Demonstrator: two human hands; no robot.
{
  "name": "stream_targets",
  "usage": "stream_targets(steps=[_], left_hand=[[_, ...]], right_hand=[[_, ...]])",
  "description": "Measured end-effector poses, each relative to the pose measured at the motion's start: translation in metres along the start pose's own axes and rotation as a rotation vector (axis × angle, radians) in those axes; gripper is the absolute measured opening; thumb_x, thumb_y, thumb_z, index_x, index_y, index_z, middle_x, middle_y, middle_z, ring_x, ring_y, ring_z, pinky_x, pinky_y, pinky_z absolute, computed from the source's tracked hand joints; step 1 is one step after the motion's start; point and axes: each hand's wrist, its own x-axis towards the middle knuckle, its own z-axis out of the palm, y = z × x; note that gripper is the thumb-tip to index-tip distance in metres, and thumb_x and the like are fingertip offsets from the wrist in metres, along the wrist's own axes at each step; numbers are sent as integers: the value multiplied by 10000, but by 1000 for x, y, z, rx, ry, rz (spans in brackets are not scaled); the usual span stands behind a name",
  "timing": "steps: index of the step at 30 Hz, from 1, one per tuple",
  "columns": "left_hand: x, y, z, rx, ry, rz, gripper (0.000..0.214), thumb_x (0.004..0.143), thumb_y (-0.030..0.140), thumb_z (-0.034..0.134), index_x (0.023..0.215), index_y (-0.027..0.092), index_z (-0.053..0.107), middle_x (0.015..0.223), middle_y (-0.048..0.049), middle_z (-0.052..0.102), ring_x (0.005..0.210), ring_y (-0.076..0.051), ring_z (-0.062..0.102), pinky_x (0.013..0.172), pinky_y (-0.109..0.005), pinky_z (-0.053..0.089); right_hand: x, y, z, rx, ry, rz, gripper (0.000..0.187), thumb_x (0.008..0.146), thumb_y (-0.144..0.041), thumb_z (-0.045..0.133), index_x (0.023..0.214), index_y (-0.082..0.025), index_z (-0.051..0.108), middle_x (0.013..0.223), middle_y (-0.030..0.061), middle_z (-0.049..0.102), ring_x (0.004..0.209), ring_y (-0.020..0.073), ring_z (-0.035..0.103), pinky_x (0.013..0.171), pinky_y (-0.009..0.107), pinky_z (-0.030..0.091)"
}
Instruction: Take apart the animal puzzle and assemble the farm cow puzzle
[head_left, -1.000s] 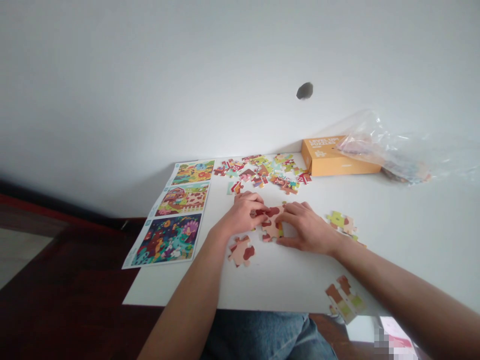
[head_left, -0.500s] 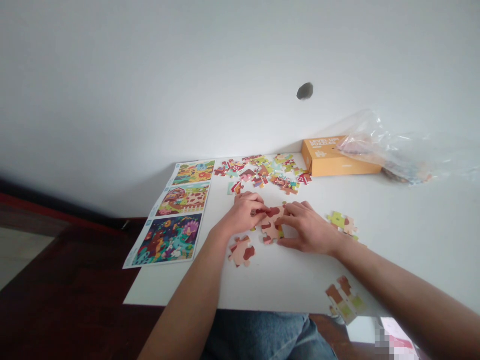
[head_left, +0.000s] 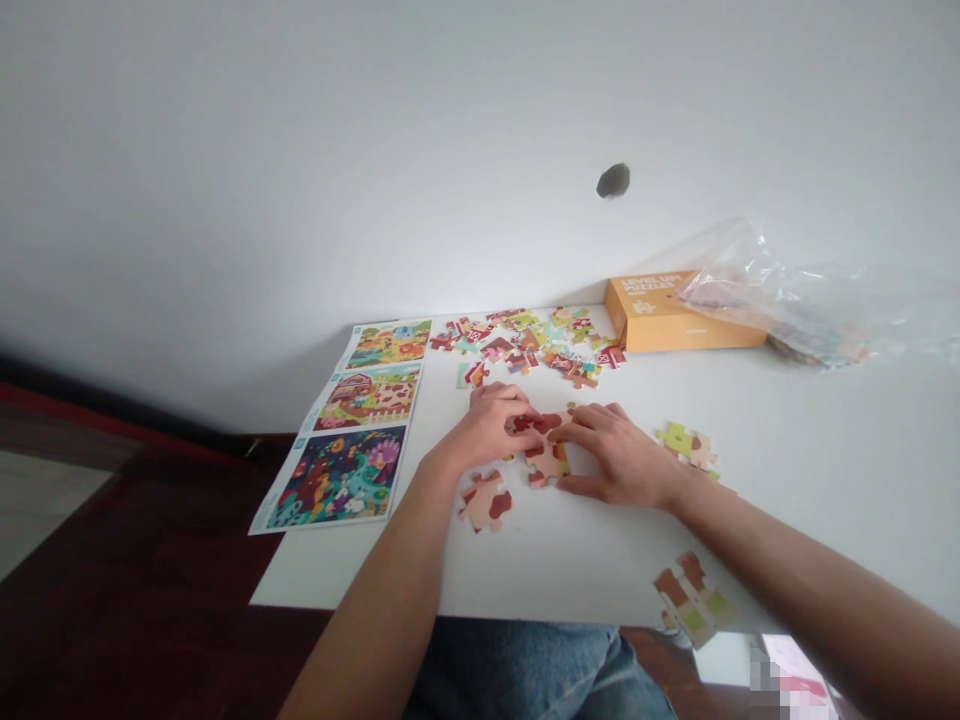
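Joined puzzle pieces [head_left: 547, 463], cream with brown patches, lie flat on the white table between my hands. My left hand [head_left: 495, 425] has its curled fingers on their upper left edge, partly hiding a dark red part there. On the right side, my right hand [head_left: 619, 458] grips them, with the index finger across the top and the thumb at the lower edge. A loose cream and brown puzzle piece [head_left: 485, 501] rests just below my left wrist. Beyond my right hand lie green and cream pieces [head_left: 686, 443], partly covered by the forearm.
Several mixed puzzle pieces [head_left: 525, 340] are heaped toward the wall. A picture sheet [head_left: 403, 432] is on the left. At the back right stand an orange box [head_left: 694, 333] and a clear plastic bag [head_left: 817, 300]. More joined pieces [head_left: 691, 600] sit by the table's front edge.
My right index finger has shifted slightly left over the joined pieces, and my left fingertips reach a bit further onto them. The rest stays nearly the same.
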Motion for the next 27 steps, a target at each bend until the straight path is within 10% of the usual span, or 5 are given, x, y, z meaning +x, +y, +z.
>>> stream_targets(steps=[27], left_hand=[[1, -7, 0, -3, 20, 30, 283, 896, 133, 521, 965, 266, 760, 954, -36, 694, 954, -199, 605, 963, -392, 408]], right_hand=[[0, 4, 1, 26, 34, 32, 623, 777, -493, 716, 1302, -227, 514, 1132, 106, 632, 1060, 285, 573, 920, 421, 357]])
